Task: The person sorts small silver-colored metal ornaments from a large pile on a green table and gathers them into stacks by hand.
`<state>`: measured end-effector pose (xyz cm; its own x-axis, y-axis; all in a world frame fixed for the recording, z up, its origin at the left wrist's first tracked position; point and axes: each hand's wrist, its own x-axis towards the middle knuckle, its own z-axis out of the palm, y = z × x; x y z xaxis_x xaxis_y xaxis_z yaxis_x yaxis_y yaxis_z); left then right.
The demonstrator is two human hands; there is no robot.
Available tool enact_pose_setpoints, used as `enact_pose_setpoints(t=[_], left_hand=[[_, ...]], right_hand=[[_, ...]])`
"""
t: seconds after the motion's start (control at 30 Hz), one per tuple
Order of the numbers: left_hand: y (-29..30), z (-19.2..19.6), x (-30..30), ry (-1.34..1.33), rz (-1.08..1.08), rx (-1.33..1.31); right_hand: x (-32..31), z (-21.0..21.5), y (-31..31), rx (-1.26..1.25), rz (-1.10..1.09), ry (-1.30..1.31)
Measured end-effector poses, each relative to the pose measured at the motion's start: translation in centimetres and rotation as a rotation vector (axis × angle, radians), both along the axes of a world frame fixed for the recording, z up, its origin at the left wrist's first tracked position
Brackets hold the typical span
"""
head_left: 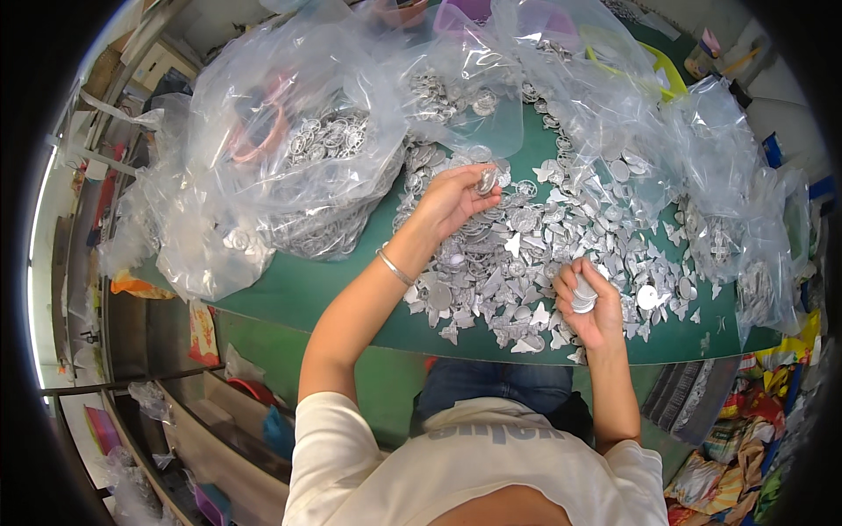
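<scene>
From the head camera, I see my left hand (452,200) stretched out over the far side of the loose heap of flat silver-grey metal pieces (535,254), which covers the green tabletop (298,294). Thumb and fingertips are pinched shut on one small round silver metal disc (487,181), lifted just above the heap's far edge, close under the nearest of the clear plastic bags of sorted silver rings (307,149).

My right hand (589,302) sits at the near edge of the same heap, fingers curled closed around a short stack of round silver discs (583,295).

I judge the step in hand to be picking: one disc is up, and it has yet to join the stack. The next move calls for bringing the left hand back across the heap toward the right, keeping the pinch firm and lining the disc flat against the stack's end.

The single disc stands roughly on edge, its face turned toward me and a little to the right; being round, it has no true long axis. The stack's axis runs roughly across the palm, but I cannot tell its exact tilt.
</scene>
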<state>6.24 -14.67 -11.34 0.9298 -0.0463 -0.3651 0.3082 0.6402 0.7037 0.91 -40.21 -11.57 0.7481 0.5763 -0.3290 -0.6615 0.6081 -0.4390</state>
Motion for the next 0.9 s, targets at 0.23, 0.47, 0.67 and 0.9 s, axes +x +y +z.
enact_pose_setpoints(t=[0.23, 0.47, 0.67, 0.9], left_hand=[[-3.6, 0.2, -1.1, -0.436, -0.344, 1.429], [-4.7, -1.2, -0.5, -0.549, -0.439, 1.693], [-2.0, 0.6, -0.9, -0.587, 0.065, 1.071], [1.3, 0.7, -7.5, -0.192, 0.137, -0.33]], right_hand=[[-0.5, -0.3, -0.1, -0.023, 0.015, -0.001], [-0.9, -0.3, -0.7, -0.03, -0.014, -0.012], [-1.3, -0.4, -1.6, 0.131, -0.013, 0.047], [-2.2, -0.5, -1.6, 0.226, 0.024, 0.066]])
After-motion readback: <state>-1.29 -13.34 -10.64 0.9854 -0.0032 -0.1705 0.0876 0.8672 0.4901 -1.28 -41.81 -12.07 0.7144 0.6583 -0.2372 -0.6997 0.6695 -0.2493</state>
